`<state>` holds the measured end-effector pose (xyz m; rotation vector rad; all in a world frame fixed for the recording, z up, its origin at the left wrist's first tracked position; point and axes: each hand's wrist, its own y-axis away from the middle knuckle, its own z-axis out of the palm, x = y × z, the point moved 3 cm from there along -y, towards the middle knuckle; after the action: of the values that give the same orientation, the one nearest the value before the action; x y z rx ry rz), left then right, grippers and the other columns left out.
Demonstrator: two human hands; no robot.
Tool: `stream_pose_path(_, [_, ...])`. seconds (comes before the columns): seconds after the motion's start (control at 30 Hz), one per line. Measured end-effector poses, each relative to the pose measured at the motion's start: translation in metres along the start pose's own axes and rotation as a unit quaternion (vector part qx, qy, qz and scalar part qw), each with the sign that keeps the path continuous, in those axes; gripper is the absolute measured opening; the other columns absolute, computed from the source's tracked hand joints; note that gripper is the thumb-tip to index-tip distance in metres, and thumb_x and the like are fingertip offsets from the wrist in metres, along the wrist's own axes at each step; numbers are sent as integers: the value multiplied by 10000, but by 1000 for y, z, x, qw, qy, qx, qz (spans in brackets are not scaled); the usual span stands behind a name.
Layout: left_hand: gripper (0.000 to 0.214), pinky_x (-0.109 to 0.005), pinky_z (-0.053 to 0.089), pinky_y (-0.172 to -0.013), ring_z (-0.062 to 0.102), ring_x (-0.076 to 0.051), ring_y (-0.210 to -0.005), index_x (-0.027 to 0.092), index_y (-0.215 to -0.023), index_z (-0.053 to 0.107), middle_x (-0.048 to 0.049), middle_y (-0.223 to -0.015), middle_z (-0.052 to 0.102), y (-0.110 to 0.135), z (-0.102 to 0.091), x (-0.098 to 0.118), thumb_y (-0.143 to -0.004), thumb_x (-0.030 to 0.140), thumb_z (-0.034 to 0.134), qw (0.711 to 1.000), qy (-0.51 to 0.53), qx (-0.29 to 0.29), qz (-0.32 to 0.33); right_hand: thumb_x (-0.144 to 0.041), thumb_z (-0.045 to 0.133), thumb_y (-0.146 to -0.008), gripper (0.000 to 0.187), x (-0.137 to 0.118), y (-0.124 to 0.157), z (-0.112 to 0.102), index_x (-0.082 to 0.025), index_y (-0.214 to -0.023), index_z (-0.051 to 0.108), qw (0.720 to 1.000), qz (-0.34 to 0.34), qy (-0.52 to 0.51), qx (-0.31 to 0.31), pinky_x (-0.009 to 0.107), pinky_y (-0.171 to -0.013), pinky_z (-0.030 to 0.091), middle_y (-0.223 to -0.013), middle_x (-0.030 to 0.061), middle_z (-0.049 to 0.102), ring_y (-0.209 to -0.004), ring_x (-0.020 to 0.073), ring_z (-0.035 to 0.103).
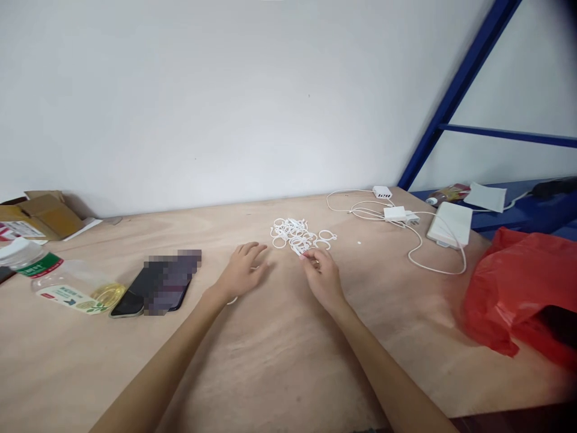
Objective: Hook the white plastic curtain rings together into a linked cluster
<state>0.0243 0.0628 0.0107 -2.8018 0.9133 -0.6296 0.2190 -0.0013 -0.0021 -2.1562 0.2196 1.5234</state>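
Our right hand (322, 273) pinches a white ring (299, 250) at the edge of the ring pile (293, 231); our left hand (241, 270) lies open on the tabletop (279, 361).

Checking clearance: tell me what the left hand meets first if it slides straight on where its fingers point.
Probably the heap of small white plastic rings, lying just ahead of the left hand.
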Motion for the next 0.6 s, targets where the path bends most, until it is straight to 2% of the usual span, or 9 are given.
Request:
stream_pose_path(0.1, [404,-416,327,-1076,401,-232,-1281,266,-1303,503,-69,-1347,513,40,-8,-12,-939,383,373,997,12,-48,62,-372,588,-766,192,-2,2,6,-182,-761,620,980,113,-157,-53,337,-692,469,-819,53,651,-744,197,623])
stream_pose_path(0.2, [411,-409,336,-1064,435,-220,-1251,278,-1339,467,-73,-1335,525,57,-4,-22,-956,342,332,997,9,-49,65,-430,636,-736,252,-9,6,11,-179,-709,619,952,156,-249,-90,291,-605,454,-744,27,646,-632,156,605])
stream_pose_path(0.33, [407,-433,349,-1034,462,-221,-1219,297,-1331,467,-57,-1316,543,42,7,-28,-955,330,315,998,-14,-45,35,-494,662,-720,338,-11,9,13,-168,-635,630,946,164,-258,-105,241,-481,350,-595,-1,578,-486,91,460])
stream_pose_path(0.43, [392,-438,345,-1024,460,-222,-1219,305,-1306,487,-47,-1321,537,27,8,-27,-940,333,350,999,-24,-40,26,-508,672,-714,364,-8,10,14,-168,-595,622,941,180,-260,-123,231,-432,259,-531,-18,521,-453,73,370])
stream_pose_path(0.53, [359,-450,325,-1033,451,-239,-1229,292,-1248,541,-59,-1326,529,24,2,-16,-918,346,413,1000,-8,22,11,-513,687,-703,360,-7,11,16,-171,-607,625,931,193,-272,-146,230,-406,204,-524,-23,513,-439,69,342])
stream_pose_path(0.6, [330,-448,338,-1025,487,-245,-1188,255,-1192,578,-78,-1266,572,30,-1,1,-908,353,441,996,40,80,-10,-510,693,-700,360,-8,13,18,-169,-610,623,924,201,-280,-165,227,-397,202,-526,-25,519,-426,64,342])
